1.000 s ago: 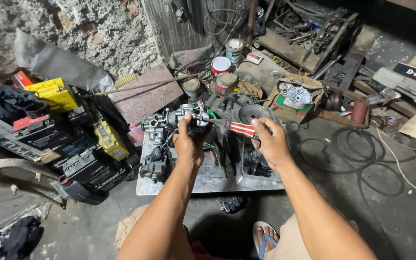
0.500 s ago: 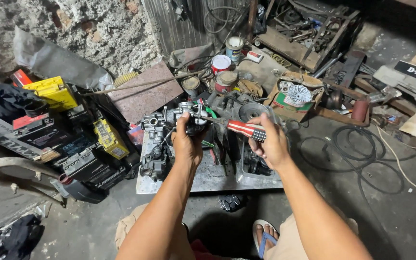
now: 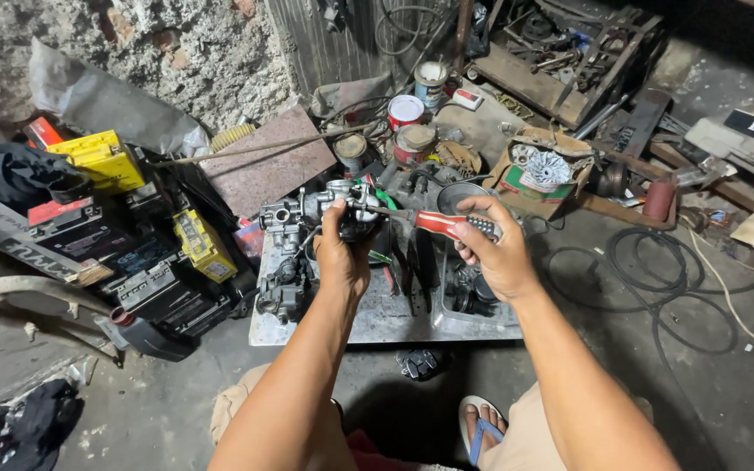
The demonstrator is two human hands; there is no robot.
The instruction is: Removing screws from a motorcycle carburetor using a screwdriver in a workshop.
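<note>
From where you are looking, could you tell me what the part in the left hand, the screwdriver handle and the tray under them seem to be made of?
The carburettor in the left hand looks like dull grey cast metal, rough and unpainted. The screwdriver in the right hand has a glossy red handle, probably plastic, with a black ribbed end, perhaps rubber. The tray looks like scuffed sheet metal, pale grey with a matt sheen.

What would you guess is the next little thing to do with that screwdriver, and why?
Probably turn the screwdriver while keeping it pressed in. Its tip already meets the small metal engine part, which the left hand grips above the metal tray, and the right hand is wrapped around the red handle.
</note>
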